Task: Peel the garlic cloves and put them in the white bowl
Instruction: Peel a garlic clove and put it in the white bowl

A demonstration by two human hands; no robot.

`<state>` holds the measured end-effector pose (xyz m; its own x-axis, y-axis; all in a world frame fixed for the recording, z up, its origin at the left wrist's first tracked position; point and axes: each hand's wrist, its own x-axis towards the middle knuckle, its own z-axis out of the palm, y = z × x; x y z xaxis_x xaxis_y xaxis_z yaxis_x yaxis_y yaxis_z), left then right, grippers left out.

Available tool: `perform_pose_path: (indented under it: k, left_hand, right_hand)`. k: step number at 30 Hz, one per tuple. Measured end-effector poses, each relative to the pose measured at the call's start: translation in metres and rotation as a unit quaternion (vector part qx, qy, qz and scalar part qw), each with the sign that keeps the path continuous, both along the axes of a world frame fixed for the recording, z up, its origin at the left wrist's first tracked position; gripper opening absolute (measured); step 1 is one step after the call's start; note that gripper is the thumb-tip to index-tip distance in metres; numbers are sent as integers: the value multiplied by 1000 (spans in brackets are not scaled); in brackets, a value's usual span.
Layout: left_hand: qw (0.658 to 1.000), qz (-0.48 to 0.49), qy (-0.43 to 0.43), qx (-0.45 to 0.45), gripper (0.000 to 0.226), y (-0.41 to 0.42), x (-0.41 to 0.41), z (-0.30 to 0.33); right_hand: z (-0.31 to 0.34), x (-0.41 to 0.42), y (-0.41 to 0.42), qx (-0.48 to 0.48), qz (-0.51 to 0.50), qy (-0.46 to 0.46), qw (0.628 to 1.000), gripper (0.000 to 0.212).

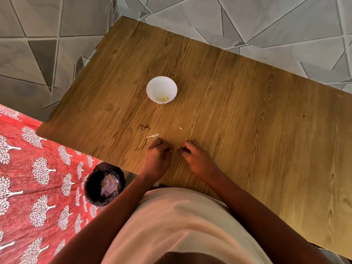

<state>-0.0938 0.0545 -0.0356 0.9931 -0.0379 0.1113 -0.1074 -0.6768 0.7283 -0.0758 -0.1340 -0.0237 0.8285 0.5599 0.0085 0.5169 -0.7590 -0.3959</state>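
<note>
— Wood grain fills most of what we see: a brown table (247, 115) set at an angle over a grey floor (47, 54) tiled in triangles. Where do we find the white bowl?

— We find the white bowl (162, 89) upright toward the far middle of the table, well apart from both hands. Pale peeled garlic cloves (163, 99) lie at its bottom.

— And our hands?

— The left hand (158, 157) and right hand (194, 155) rest near the table's near edge, close together but apart. Both are curled narrow, fingers tucked under. We cannot tell whether either one pinches a clove; anything inside is hidden.

— Anything loose on the wood?

— A white stem-like scrap of skin (153, 136) lies just beyond the left hand, and a tiny pale fleck (180, 128) sits a little farther out, between the hands and the bowl.

— What sits off the table?

— A small bin (105, 183) lined with a black bag stands on the floor beside the left forearm, with pale scraps inside. Left of it spreads a red cloth (34, 178) printed with white trees. Our light shirt (181, 221) fills the bottom.
</note>
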Motion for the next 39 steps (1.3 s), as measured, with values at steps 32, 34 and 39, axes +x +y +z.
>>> perform_pose_path:
  k: [32,34,39]
  left_hand:
    - [451,-4,320,-833,59,-17,30,29]
    - [450,21,301,-841,58,-9,29,24]
    - [448,100,266,-848,56,13,19,16]
  right_hand:
    - [54,11,43,211,-45,-70,974,5]
    - [51,12,31,247,-86,-54,964,10]
    - [21,3,-4,246,-180,60,950,23]
